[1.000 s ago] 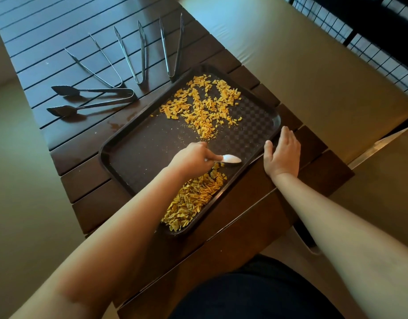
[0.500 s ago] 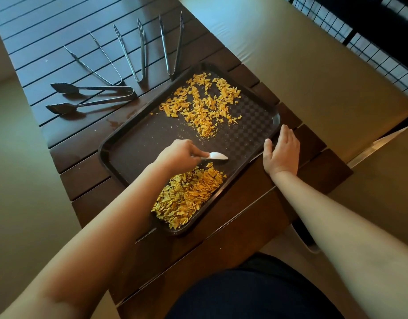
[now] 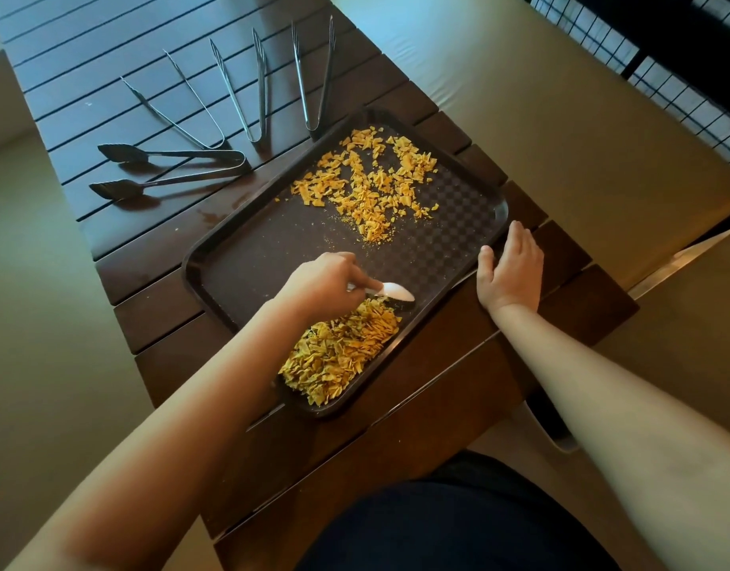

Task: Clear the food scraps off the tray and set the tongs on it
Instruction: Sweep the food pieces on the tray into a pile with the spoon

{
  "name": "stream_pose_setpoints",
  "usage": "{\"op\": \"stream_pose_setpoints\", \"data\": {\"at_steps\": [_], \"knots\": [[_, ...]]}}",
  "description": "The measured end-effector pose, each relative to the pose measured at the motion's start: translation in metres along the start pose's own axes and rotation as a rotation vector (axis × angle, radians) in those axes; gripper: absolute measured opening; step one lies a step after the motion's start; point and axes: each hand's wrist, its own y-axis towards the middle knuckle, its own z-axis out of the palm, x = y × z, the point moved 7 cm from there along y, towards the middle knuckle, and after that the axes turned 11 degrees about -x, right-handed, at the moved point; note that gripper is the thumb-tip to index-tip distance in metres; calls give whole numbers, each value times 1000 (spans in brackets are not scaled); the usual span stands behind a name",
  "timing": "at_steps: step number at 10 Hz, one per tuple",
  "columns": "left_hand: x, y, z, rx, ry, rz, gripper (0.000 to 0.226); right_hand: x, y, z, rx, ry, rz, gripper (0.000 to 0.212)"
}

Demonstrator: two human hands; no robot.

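Left hand (image 3: 320, 284) grips a white spoon (image 3: 390, 291) at the near scrap pile (image 3: 340, 354); right hand (image 3: 509, 267) rests flat, fingers straight, on the tray (image 3: 248, 257) rim. Remaining scraps (image 3: 369, 185) lie farther away, straight beyond the spoon, nearer the left hand. Tongs (image 3: 169, 169) wait on the surface (image 3: 87, 59).

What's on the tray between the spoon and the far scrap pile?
Head view: bare tray floor with a few fine crumbs lies between spoon and far scrap pile.

Dark slatted wooden table (image 3: 91, 59) beside a beige cushioned bench (image 3: 540, 129).
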Motion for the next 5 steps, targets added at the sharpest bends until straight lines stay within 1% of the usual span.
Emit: {"op": "stream_pose_setpoints", "data": {"at_steps": [1, 3, 4, 5], "knots": [[-1, 0, 6, -10, 20, -2, 32, 0, 0, 0, 0, 0, -3, 68], [19, -13, 3, 84, -13, -54, 25, 0, -1, 0, -3, -4, 1, 71], [31, -4, -17, -64, -261, -210, 27, 0, 0, 0, -6, -3, 2, 70], [50, 13, -34, -306, -431, -399, 29, 0, 0, 0, -6, -4, 0, 70]]}}
